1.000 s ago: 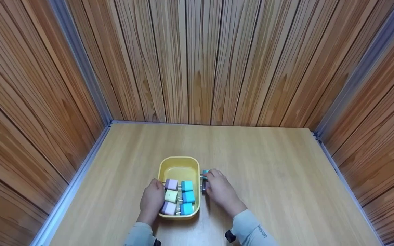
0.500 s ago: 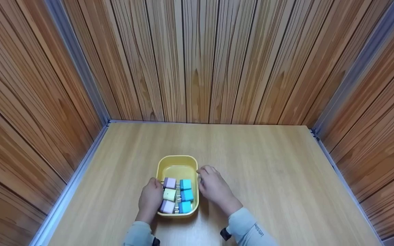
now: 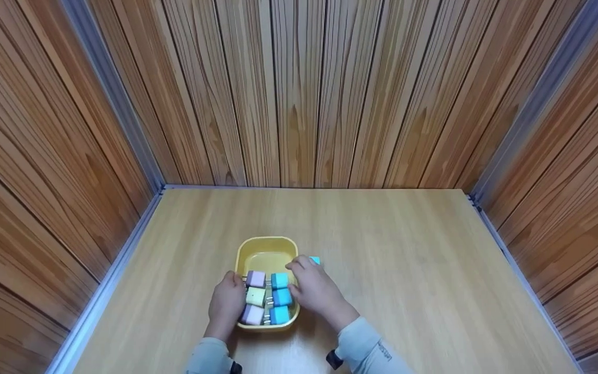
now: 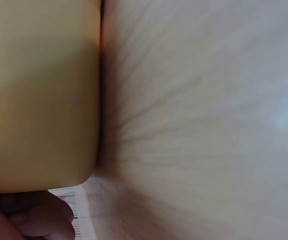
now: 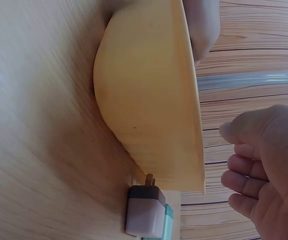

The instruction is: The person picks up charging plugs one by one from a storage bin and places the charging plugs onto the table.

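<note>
A yellow plastic bin (image 3: 267,240) stands on the table with several charger plugs in its near half. Two are lilac, one is a pale yellow plug (image 3: 255,296), and a column of blue plugs (image 3: 281,297) lies along the right side. My left hand (image 3: 226,304) grips the bin's left wall, thumb at the rim. Over the right rim reaches my right hand (image 3: 317,288), its fingers loosely bent and nothing in them. Outside that wall, the right wrist view has a lilac-and-black charger plug (image 5: 146,216) with prongs toward the bin, and a teal plug (image 5: 166,222) behind it.
The wooden tabletop (image 3: 392,259) extends around the bin. Wood-grain panels (image 3: 299,93) rise at the back and both sides, with metal strips (image 3: 114,98) along the corners.
My right hand has left the plugs outside the bin and moved left, its fingertips now over the right rim. A teal plug shows behind it. The left hand keeps its hold.
</note>
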### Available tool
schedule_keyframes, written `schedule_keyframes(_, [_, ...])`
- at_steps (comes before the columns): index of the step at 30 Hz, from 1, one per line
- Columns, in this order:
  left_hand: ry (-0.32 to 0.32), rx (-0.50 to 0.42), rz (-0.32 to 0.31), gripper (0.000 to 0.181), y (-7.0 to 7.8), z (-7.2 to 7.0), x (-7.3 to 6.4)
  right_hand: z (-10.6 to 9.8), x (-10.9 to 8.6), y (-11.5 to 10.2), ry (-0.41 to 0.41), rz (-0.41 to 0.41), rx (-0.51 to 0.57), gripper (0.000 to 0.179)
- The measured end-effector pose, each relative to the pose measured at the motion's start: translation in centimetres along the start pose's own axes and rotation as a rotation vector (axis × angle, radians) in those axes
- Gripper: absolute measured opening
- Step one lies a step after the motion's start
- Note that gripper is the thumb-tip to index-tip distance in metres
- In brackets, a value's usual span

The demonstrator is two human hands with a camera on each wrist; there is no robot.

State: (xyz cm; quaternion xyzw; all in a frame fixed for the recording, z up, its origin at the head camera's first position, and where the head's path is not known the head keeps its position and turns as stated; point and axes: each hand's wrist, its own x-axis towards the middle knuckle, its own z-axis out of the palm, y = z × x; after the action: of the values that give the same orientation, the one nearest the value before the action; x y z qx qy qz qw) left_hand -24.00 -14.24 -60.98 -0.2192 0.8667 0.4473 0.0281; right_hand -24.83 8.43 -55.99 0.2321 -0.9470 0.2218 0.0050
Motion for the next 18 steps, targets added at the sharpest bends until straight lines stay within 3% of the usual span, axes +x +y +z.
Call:
schedule_keyframes(10, [-0.03, -0.033, 0.001, 0.035, 0.4, -0.4, 0.2, 0.5, -0.2, -1.1, -0.046, -0.009, 0.023, 0.051])
schedule_keyframes(18, [-0.069, -0.067, -0.034, 0.036, 0.0, -0.2, -0.1, 1.9, -0.4, -2.2, -0.09, -0.088, 0.007, 0.048])
